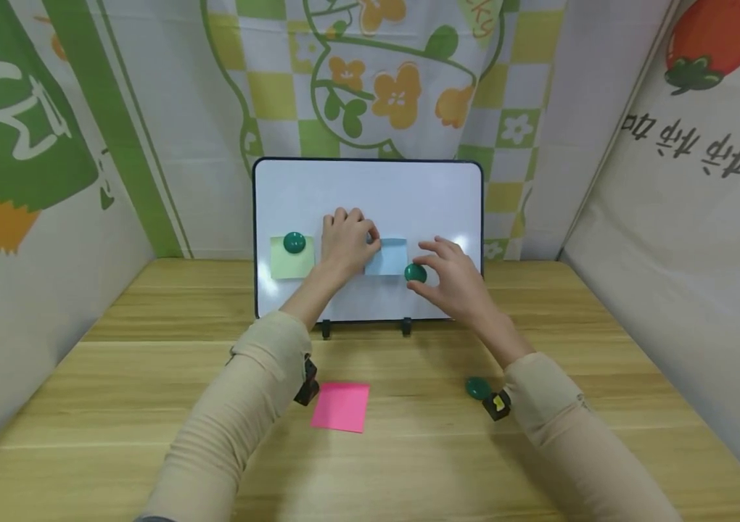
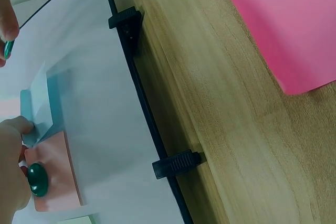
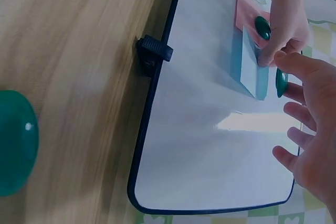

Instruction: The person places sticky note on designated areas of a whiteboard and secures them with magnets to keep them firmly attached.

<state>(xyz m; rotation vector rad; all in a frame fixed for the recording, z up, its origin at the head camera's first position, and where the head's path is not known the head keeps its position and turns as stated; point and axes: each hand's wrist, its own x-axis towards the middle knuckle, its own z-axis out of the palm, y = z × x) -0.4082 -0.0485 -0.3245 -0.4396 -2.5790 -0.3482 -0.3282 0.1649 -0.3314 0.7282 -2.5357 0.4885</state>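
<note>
Near the centre of the head view, a glossy white whiteboard (image 1: 370,188) with rounded corners and a dark rim stands in small black clips (image 1: 406,327) on the wood-grained tabletop (image 1: 422,464). The left hand (image 1: 347,246) pinches the upper left corner of a square blue paper note (image 1: 388,258) against it; the note's lower part curls away from the surface. Just beside its right edge, the right hand (image 1: 451,279) grips a smooth, round green magnet (image 1: 416,272) between thumb and index finger, other fingers spread. Toward the left, a domed magnet (image 1: 294,243) sits on a pale green note (image 1: 282,267). The left hand and forearm hide a salmon note (image 2: 59,166), visible at lower left in the left wrist view. Lower down lie a bright pink note (image 1: 342,408) and a spare green disc (image 1: 477,388).
</note>
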